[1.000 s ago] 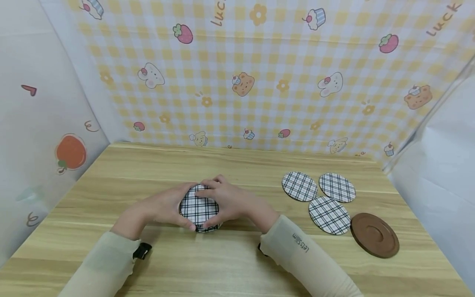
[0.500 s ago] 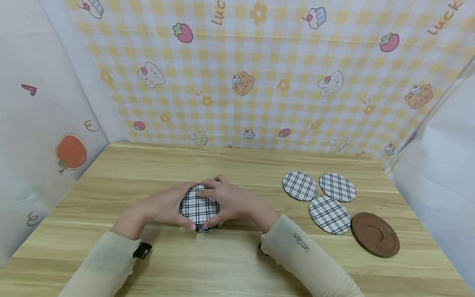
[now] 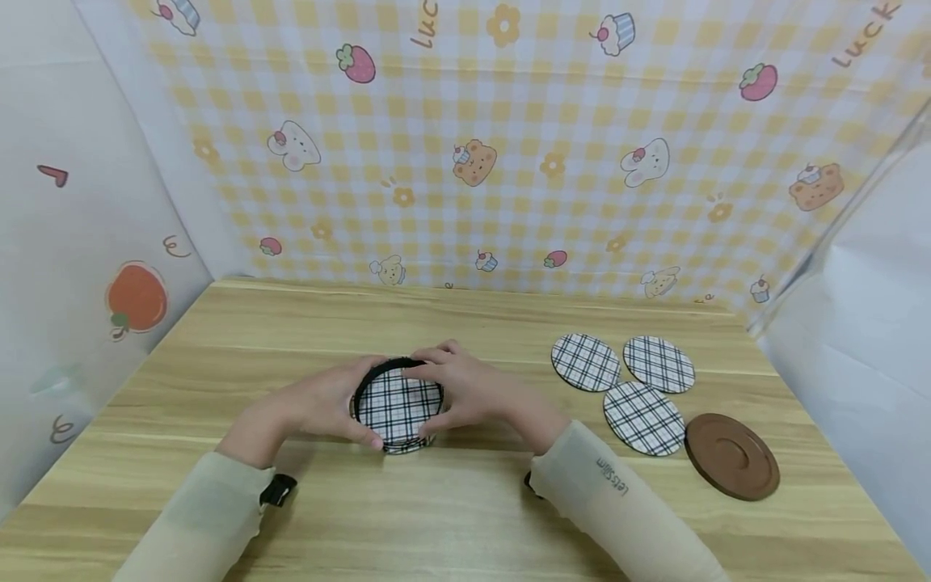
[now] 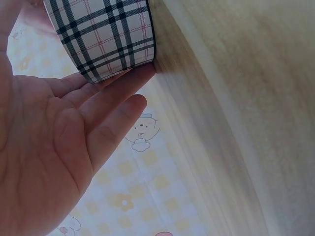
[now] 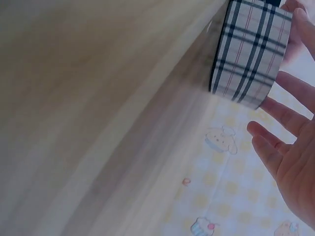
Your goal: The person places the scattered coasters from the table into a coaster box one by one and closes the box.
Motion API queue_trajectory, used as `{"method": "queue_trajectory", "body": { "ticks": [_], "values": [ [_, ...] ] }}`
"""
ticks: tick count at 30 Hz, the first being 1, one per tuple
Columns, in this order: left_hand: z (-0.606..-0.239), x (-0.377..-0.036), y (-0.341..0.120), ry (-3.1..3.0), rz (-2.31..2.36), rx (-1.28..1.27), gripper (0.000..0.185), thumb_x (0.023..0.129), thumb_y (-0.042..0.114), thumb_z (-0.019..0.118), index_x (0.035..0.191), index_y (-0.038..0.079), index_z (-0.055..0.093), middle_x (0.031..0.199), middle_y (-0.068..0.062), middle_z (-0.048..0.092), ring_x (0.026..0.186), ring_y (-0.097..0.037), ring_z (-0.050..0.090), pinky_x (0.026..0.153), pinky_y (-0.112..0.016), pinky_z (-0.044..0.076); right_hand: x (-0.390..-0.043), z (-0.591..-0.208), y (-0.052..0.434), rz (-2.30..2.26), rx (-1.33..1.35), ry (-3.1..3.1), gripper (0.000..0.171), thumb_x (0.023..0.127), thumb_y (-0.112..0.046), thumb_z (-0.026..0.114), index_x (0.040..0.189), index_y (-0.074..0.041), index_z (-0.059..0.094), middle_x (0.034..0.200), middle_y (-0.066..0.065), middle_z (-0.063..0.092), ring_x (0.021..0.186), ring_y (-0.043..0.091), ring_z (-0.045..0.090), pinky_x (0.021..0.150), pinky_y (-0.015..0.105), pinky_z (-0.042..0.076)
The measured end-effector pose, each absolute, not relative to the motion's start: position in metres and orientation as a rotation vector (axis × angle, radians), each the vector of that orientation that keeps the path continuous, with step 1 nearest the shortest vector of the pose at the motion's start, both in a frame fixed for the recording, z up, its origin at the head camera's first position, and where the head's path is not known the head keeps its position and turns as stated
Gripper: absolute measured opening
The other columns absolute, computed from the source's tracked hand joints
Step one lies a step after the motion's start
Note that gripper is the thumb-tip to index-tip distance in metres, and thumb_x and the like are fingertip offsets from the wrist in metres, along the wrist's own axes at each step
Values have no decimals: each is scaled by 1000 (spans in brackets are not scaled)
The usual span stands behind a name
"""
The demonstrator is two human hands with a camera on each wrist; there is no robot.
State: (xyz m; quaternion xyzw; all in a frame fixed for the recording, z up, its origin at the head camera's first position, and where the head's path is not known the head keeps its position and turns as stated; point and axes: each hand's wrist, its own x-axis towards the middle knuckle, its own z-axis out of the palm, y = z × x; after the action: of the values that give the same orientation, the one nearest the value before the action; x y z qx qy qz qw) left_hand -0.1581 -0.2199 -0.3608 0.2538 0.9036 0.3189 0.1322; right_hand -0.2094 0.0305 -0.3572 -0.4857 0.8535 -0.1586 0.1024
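Observation:
A round box covered in plaid (image 4: pixel 106 37) stands on the wooden table, left of centre in the head view. My left hand (image 3: pixel 330 402) grips its left side, thumb at the near edge and fingers curved round the far side. On top lies a plaid coaster (image 3: pixel 396 408), offset to the right, with a curved black band (image 3: pixel 374 373) showing along the far left. My right hand (image 3: pixel 469 394) holds the coaster's right edge between thumb and fingers. In the right wrist view, my right hand's ring and little fingers (image 5: pixel 268 145) spread away from the box.
At the right, several plaid coasters lie flat: one far left (image 3: pixel 585 362), one far right (image 3: pixel 659 364) and one nearer (image 3: pixel 643 418). Next to them lies a brown round disc (image 3: pixel 732 457) with a recessed middle. A patterned cloth (image 3: pixel 465 145) hangs behind the table.
My right hand has shifted slightly right, and the plaid disc on top has moved with it. The black band has come into view at the far left. My left hand stays put.

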Motion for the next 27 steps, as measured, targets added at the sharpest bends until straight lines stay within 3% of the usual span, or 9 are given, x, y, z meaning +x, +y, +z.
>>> {"method": "queue_trajectory", "body": {
  "ticks": [9, 27],
  "values": [
    [-360, -158, -219, 2658, 886, 677, 115, 65, 45, 91, 151, 0, 28, 145, -21, 48, 129, -37, 51, 109, -59, 42, -213, -354, 60, -526, -1409, 2554, 75, 80, -43, 82, 142, -13, 53, 154, 14, 43, 138, 33, 38, 111, 50, 43],
    [-363, -157, -225, 2660, 868, 673, 121, 64, 50, 89, 152, -2, 26, 148, -23, 46, 133, -41, 47, 110, -61, 38, -208, -353, 140, -442, -1268, 2725, 69, 83, -44, 77, 141, -15, 55, 153, 9, 45, 139, 33, 41, 107, 52, 45]
  ]
}}
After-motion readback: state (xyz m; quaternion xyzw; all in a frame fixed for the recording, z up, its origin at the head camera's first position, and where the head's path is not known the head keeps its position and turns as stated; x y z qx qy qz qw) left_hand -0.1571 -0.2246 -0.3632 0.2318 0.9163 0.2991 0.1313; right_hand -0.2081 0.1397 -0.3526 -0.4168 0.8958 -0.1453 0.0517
